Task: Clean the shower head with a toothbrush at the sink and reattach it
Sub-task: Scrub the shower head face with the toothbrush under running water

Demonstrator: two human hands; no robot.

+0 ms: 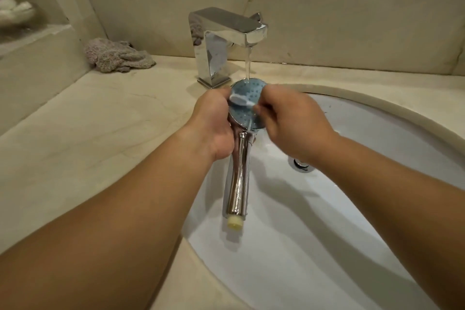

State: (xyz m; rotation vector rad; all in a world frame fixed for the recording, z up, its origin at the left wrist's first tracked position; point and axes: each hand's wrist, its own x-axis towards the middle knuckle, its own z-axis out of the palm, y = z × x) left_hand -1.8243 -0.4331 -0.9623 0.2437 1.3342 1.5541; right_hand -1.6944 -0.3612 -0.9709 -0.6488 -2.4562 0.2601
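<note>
Shower head (pixel 247 108) sits over the sink (pixel 377 183), face up, blue nozzle plate tilted toward the camera, chrome handle pointing back at the person. Yellowish threaded end of handle is bare, no hose on it, so it's detached.

Left hand (pixel 214 123) grips the head at its left rim and neck, fingers curled round it. Right hand (pixel 289 120) pinches the toothbrush (pixel 241 101), fingers clamped on the handle near the head's right edge. White brush end lies across the upper-left part of the nozzle plate, touching it.

Tap (pixel 226 40) is running; stream (pixel 248 65) lands on the far rim of the plate. Water runs off the near edge of the plate.

Progress, judged from this: removal done, scrubbing in hand, mid-task. Can't tell how much of the plate is already scrubbed; no visible grime or foam to go by. Left to do: finish brushing the nozzles, rinse, shut the tap, put the toothbrush down, carry the head back and screw it on. Hose and shower are not in view.

Also there: grey cloth (pixel 118 59) crumpled on the counter (pixel 88 133) left of the tap, drain (pixel 300 164) partly hidden behind the right wrist.
</note>
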